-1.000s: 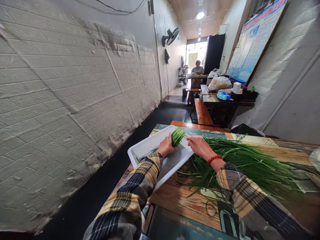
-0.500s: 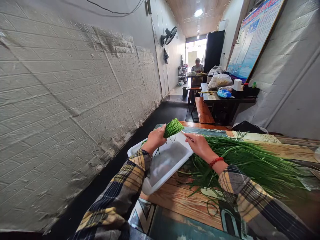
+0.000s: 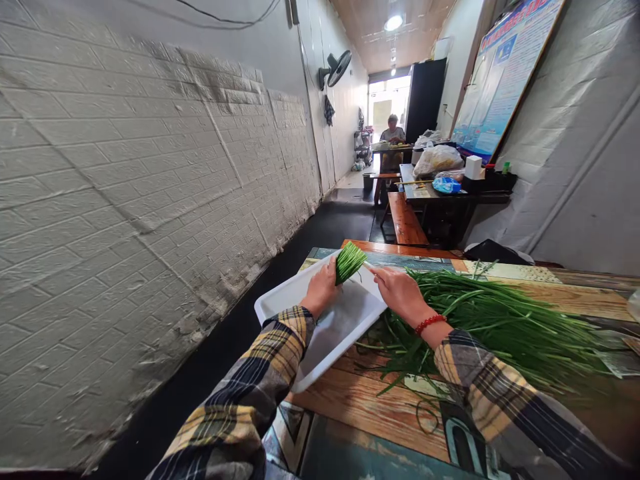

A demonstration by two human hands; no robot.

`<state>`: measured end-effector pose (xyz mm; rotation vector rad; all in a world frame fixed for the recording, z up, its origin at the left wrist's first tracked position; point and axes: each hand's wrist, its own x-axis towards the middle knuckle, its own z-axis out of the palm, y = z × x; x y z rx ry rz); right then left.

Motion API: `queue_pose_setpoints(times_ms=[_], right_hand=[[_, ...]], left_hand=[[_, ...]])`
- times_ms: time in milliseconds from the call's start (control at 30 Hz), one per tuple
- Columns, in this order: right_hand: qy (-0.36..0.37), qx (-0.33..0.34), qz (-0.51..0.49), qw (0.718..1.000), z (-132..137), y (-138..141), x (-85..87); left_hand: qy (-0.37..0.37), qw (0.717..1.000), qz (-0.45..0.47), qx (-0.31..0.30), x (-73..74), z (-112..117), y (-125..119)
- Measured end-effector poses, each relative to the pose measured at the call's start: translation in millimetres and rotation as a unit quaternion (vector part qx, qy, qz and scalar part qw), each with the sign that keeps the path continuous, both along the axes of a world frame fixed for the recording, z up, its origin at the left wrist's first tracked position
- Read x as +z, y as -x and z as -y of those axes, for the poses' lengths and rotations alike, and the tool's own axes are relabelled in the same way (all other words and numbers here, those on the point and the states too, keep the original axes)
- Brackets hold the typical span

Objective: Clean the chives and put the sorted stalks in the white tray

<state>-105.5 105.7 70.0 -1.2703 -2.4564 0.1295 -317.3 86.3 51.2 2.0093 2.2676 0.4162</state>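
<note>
My left hand (image 3: 321, 288) is closed round a small bundle of green chives (image 3: 349, 260), cut ends up, held over the white plastic tray (image 3: 287, 295). My right hand (image 3: 399, 289) rests at the tray's right edge, fingers curled; a thin pale thing sticks out of it toward the bundle, too small to name. A big pile of loose chives (image 3: 500, 327) lies on the wooden table (image 3: 365, 407) right of that hand. A red bead bracelet (image 3: 429, 322) circles my right wrist.
A white brick wall (image 3: 125, 220) runs along the left beside a dark floor aisle (image 3: 330, 227). Ahead stand a wooden bench (image 3: 404, 223) and a table with plastic bags (image 3: 437, 160). A person (image 3: 393, 132) sits far back. A wall fan (image 3: 336, 68) hangs above.
My left hand rose with the chive bundle above the tray, then came back down over it. My right hand stayed at the tray's edge.
</note>
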Motion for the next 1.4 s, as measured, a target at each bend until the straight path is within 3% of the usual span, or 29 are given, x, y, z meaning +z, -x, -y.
queue_pose_setpoints(times_ms=[200, 300, 467, 600, 700, 800, 933, 1067, 1167, 1267, 1400], right_hand=[[0.016, -0.003, 0.022, 1.0, -8, 2, -4.9], [0.001, 0.001, -0.002, 1.0, -4, -7, -1.7], [-0.052, 0.004, -0.141, 0.989, 17, -55, -0.3], [-0.023, -0.019, -0.27, 0.962, 48, -102, -11.3], [-0.008, -0.057, -0.309, 0.949, 72, -131, -26.0], [0.002, -0.079, -0.327, 0.942, 95, -152, -45.8], [0.058, -0.098, -0.313, 0.943, 126, -175, -73.1], [0.096, -0.104, -0.278, 0.95, 149, -198, -87.1], [0.093, -0.117, -0.278, 0.949, 157, -220, -86.9], [0.066, -0.15, -0.286, 0.944, 159, -246, -86.5], [0.006, -0.267, -0.309, 0.913, 157, -284, -93.4]], left_hand=[[0.068, 0.995, -0.067, -0.004, -18.1, -4, -2], [0.088, 0.993, -0.074, -0.006, -17.2, -2, 2], [0.07, 0.997, -0.037, -0.021, 8.9, 4, 15], [-0.053, 0.996, 0.012, -0.075, 40.6, 25, 13], [-0.171, 0.979, 0.082, -0.07, 59.8, 56, -11], [-0.211, 0.959, 0.154, -0.107, 66.4, 91, -51], [-0.173, 0.945, 0.202, -0.188, 52.7, 125, -104], [-0.097, 0.938, 0.238, -0.232, 23.8, 135, -146], [-0.059, 0.93, 0.271, -0.239, 3.9, 131, -180], [-0.007, 0.906, 0.349, -0.24, -12.0, 121, -215], [0.026, 0.87, 0.43, -0.239, -30.4, 95, -253]])
